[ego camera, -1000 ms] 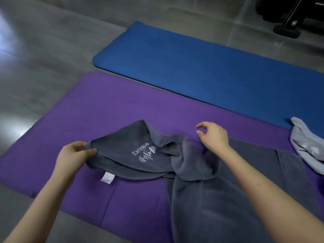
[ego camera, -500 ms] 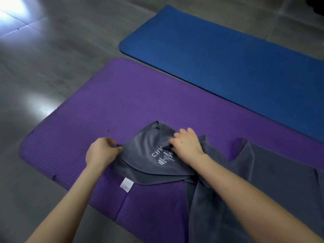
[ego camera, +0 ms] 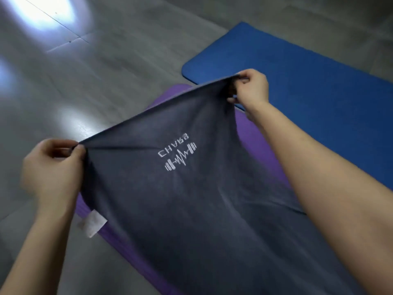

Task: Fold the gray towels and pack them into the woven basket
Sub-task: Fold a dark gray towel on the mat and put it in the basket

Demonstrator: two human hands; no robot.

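Gray towel (ego camera: pixel 191 209) held taut across the centre of the frame, above the purple mat (ego camera: pixel 261 141). Left hand (ego camera: pixel 51 167) fingers pinch the corner at centre left; right hand (ego camera: pixel 251 88) fingers pinch the corner at upper centre. White logo (ego camera: pixel 177 154) faces up, lettering apparently mirrored. Blue mat (ego camera: pixel 308 99) lies at upper right.

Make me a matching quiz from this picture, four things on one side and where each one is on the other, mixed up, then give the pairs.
1 gray towel
2 blue mat
3 white tag
4 purple mat

A on the floor, far right
B pinched by left hand and right hand, stretched taut
C on the towel's left edge
D beneath the towel

Pairs: 1-B, 2-A, 3-C, 4-D
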